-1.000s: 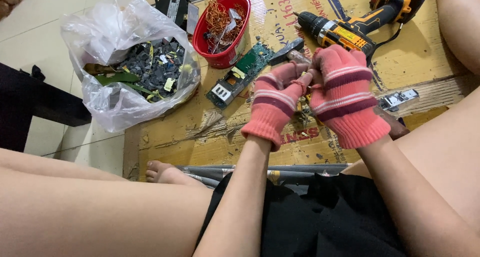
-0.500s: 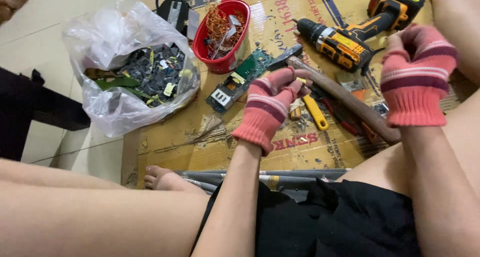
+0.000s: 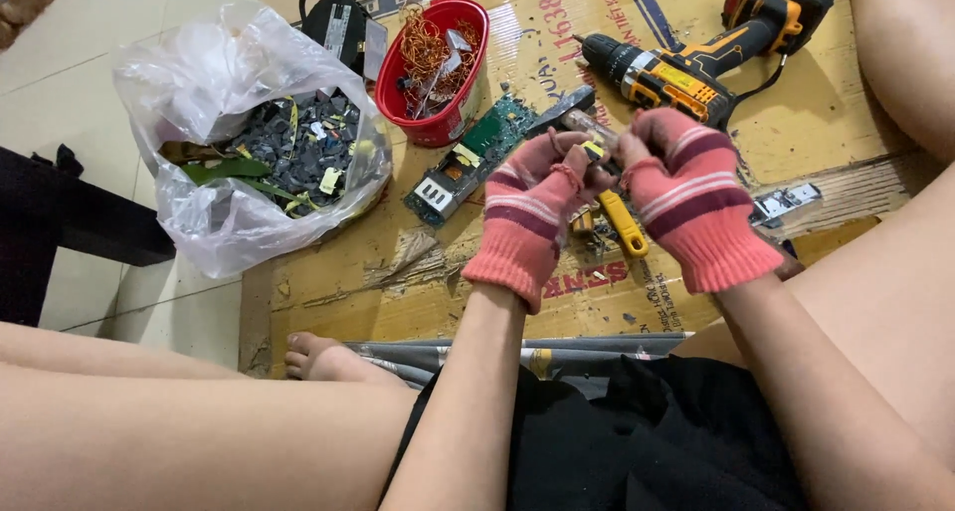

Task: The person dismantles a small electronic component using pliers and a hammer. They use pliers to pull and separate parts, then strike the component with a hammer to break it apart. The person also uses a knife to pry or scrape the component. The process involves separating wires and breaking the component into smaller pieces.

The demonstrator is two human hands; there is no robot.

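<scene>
Pink-gloved left hand (image 3: 532, 207) and right hand (image 3: 691, 203) pinch a small part (image 3: 595, 151) together; bag (image 3: 249, 153) holds many stripped scraps, board (image 3: 473, 158) undone.

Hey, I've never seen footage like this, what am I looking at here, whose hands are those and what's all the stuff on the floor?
A camera worn on a person's head looks down at their own two hands. The left hand and right hand, in pink striped gloves, meet over a small part that is too hidden to name. The person sits on cardboard. On it lie a circuit board, a red bowl of copper wire, a cordless drill and a yellow-handled tool. A plastic bag of dark scraps sits left.
</scene>
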